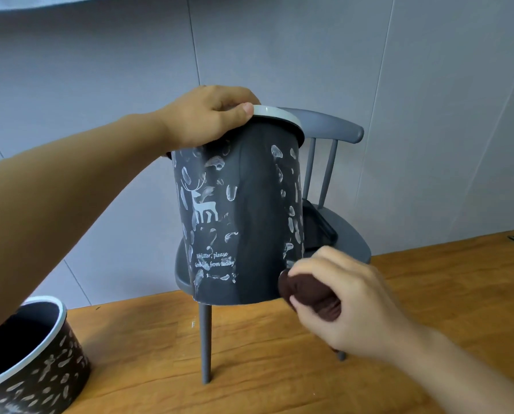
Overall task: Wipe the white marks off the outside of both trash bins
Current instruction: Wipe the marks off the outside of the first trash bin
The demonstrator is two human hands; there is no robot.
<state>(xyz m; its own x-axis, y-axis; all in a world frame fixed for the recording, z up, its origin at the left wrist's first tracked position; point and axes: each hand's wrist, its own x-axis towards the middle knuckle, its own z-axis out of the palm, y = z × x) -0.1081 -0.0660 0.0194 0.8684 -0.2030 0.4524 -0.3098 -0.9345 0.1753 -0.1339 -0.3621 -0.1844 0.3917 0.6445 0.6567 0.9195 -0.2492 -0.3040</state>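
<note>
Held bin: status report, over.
Left hand grips bin rim. Right hand holds cloth at its lower edge. Marks remain. Nothing in the way.

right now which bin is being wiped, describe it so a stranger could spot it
Start at the grey wooden chair by the wall. In front of it the left hand holds up the tall dark trash bin. Unlike the low bin at lower left, it shows a white deer.
</note>
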